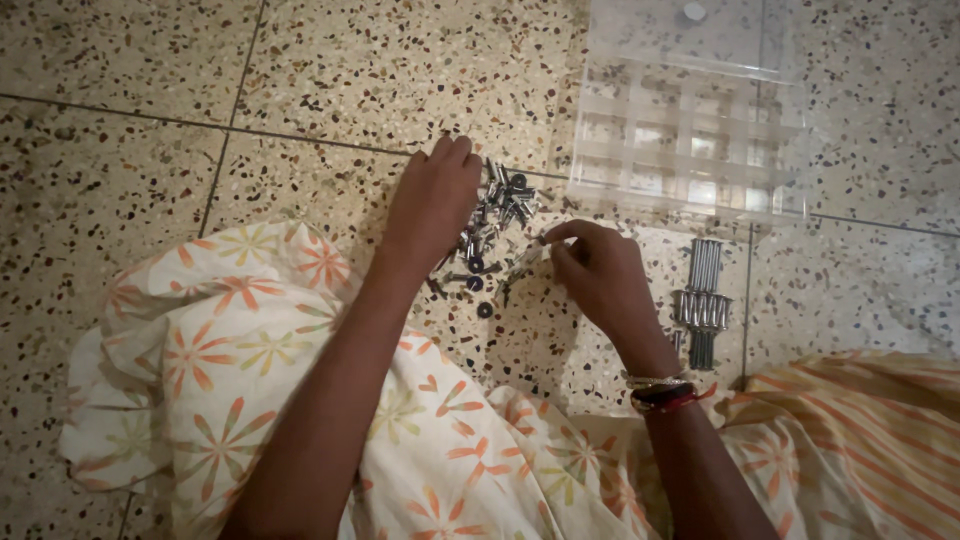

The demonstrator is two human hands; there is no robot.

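Head view: left hand [432, 200] spread flat beside a pile of screws [492, 225]; right hand [600, 275] pinches one screw [527, 258] just right of it.

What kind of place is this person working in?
Probably a home floor rather than a workshop: speckled terrazzo tiles, a floral cloth spread on them, and loose screws beside a clear compartment box.
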